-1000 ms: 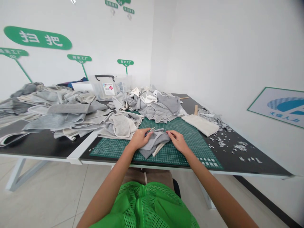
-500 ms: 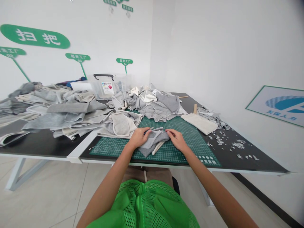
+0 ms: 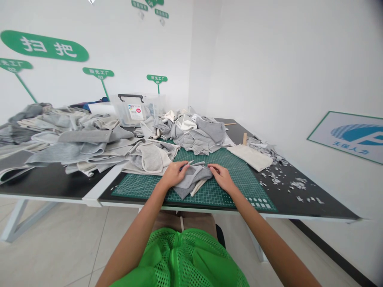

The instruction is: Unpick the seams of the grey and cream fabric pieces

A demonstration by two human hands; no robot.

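Observation:
A bunched grey cloth [image 3: 191, 179] with a cream strip at its lower right lies on the green cutting mat [image 3: 239, 179]. My left hand [image 3: 176, 173] is closed at the cloth's left side, with a small pointed thing showing by its fingertips, too small to name. On the right side, my right hand [image 3: 220, 175] pinches the cloth's upper edge between thumb and fingers.
Grey and cream fabric piles [image 3: 74, 131] cover the left of the table, with another heap [image 3: 200, 133] behind the mat. A clear lidded box [image 3: 136, 111] stands at the back. At right are a folded cream cloth [image 3: 251, 156] and fabric scraps [image 3: 299, 184].
The view has shifted slightly. Both hands keep nearly the same place on the grey cloth.

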